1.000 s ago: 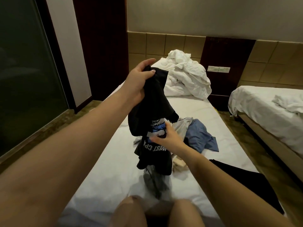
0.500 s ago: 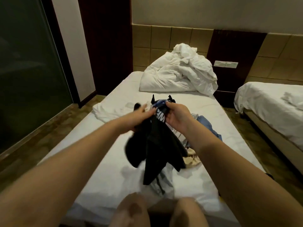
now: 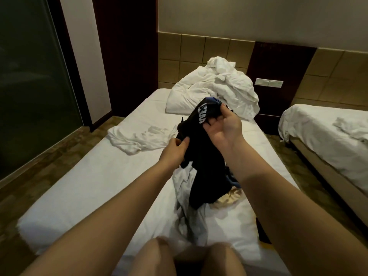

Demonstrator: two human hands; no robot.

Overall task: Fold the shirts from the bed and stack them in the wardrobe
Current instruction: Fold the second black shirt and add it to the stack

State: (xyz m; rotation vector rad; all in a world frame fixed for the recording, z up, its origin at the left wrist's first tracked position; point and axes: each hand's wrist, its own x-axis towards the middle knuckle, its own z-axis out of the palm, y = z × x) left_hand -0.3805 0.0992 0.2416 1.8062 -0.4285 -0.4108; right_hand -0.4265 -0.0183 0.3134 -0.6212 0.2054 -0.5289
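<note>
A black shirt (image 3: 206,166) with white lettering hangs bunched above the middle of the white bed (image 3: 95,180). My left hand (image 3: 176,149) pinches its left edge between thumb and fingers. My right hand (image 3: 224,128), palm towards me, grips the upper part near the lettering. Under the black shirt a light grey garment (image 3: 185,196) lies crumpled on the sheet, with a beige cloth (image 3: 231,198) and a bit of blue cloth (image 3: 234,183) beside it, mostly hidden by my right forearm.
A rumpled white duvet (image 3: 215,88) is heaped at the head of the bed, and a white cloth (image 3: 135,136) lies on the left side. A second bed (image 3: 326,134) stands to the right across a narrow aisle. A dark glass panel (image 3: 29,86) fills the left wall.
My left hand came down from holding the shirt high to pinch its lower left edge. My right hand rose and turned palm-up, lifting the lettered part. The view shifted slightly.
</note>
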